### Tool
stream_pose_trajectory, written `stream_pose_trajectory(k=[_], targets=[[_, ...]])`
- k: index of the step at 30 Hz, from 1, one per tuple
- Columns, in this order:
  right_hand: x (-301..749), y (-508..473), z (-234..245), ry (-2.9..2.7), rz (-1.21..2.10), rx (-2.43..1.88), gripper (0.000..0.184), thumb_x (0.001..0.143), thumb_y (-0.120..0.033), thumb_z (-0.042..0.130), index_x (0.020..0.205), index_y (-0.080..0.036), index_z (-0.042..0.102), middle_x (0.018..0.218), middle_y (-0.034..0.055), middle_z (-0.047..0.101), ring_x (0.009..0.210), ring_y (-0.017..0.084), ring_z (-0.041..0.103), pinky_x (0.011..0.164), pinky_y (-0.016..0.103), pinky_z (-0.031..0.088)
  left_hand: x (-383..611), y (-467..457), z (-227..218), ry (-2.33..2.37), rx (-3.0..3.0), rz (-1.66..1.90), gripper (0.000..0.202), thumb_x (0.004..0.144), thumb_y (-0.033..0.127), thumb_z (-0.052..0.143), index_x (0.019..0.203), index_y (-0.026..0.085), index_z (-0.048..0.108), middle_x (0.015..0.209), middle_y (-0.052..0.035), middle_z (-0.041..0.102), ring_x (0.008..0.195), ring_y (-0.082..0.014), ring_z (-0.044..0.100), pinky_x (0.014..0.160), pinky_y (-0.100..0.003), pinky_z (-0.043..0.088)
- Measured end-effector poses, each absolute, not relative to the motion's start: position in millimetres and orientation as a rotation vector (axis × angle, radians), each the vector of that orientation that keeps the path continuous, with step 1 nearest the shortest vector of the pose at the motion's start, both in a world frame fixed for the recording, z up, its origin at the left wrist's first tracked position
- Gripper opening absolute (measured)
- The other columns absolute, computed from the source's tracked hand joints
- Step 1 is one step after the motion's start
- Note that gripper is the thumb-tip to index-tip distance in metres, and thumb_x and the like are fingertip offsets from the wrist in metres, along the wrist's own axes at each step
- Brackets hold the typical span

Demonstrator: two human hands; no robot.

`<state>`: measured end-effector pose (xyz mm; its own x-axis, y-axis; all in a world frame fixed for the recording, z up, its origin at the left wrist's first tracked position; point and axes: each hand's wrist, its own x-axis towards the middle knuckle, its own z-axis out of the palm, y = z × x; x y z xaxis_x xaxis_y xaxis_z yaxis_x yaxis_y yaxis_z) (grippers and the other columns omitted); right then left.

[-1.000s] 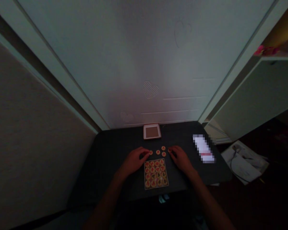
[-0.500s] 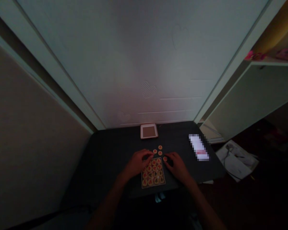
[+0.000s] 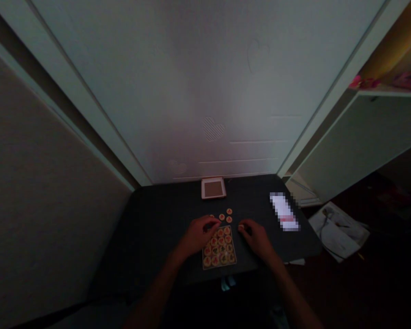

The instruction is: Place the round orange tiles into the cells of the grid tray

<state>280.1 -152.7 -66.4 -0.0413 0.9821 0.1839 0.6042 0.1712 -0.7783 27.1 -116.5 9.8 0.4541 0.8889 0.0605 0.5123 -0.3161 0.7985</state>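
A square box [image 3: 235, 263] lies at the table's front edge, filled with rows of round Chinese chess pieces [image 3: 220, 241] bearing red or dark characters. My left hand [image 3: 199, 234] hovers over its upper left corner, thumb and fingertips drawn together; whether anything is between them is hidden. To the right of the box, my right hand [image 3: 256, 237] pinches one chess piece [image 3: 241, 227] between thumb and fingers. Just beyond the box are loose pieces, among them one nearest the back [image 3: 229, 211], and another peeks out behind my left hand.
A shallow pinkish tray or lid [image 3: 213, 188] stands against the white wall panel [image 3: 198, 91] at the back of the dark table [image 3: 150, 205]. A lit, blurred-out phone [image 3: 284, 211] lies at the right. Beyond the table's right edge, a white box-like thing [image 3: 339, 230] rests lower down.
My right hand has moved slightly right, away from the box, and its fingers have closed on the chess piece beside it. My left hand has hardly moved.
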Motion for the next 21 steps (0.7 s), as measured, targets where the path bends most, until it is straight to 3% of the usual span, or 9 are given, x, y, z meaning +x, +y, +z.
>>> stream_pose_trajectory(k=[4, 12, 17, 21], targets=[[279.6, -159.7, -55.6, -1.536, 0.884, -1.458, 0.029, 0.089, -0.047, 0.063, 0.106, -0.024, 0.068, 0.086, 0.0037, 0.077, 0.073, 0.021, 0.073, 0.067, 0.032, 0.06, 31.5, -118.9, 6.2, 1.166, 1.951, 0.655, 0.026, 0.094, 0.04, 0.056, 0.101, 0.023, 0.075, 0.098, -0.0023, 0.076, 0.083, -0.0183, 0.068, 0.075, -0.028, 0.053], [265.2, -166.4, -32.6, -1.375, 1.089, -1.318, 0.031, 0.091, -0.049, 0.059, 0.109, -0.026, 0.069, 0.099, 0.0057, 0.078, 0.081, 0.024, 0.076, 0.074, 0.036, 0.061, 51.7, -134.4, -10.1, 1.114, 1.848, 0.744, 0.034, 0.085, 0.036, 0.07, 0.117, 0.025, 0.067, 0.105, -0.003, 0.076, 0.09, -0.019, 0.072, 0.079, -0.029, 0.058], [253.9, -167.1, -26.9, -1.314, 1.128, -1.273, 0.029, 0.084, -0.05, 0.068, 0.096, -0.024, 0.061, 0.08, 0.0027, 0.077, 0.073, 0.023, 0.075, 0.063, 0.031, 0.059, 60.7, -141.5, -5.7, 1.09, 1.861, 0.736, 0.031, 0.086, 0.038, 0.071, 0.115, 0.026, 0.068, 0.106, -0.002, 0.076, 0.091, -0.019, 0.072, 0.084, -0.03, 0.057], [251.4, -169.1, -25.5, -1.371, 1.098, -1.332, 0.032, 0.085, -0.054, 0.066, 0.089, -0.023, 0.06, 0.078, 0.0033, 0.074, 0.071, 0.022, 0.072, 0.062, 0.03, 0.057, 60.7, -144.0, -3.1, 1.085, 1.89, 0.733, 0.028, 0.088, 0.04, 0.068, 0.112, 0.027, 0.069, 0.107, -0.0011, 0.075, 0.093, -0.019, 0.071, 0.086, -0.03, 0.055]])
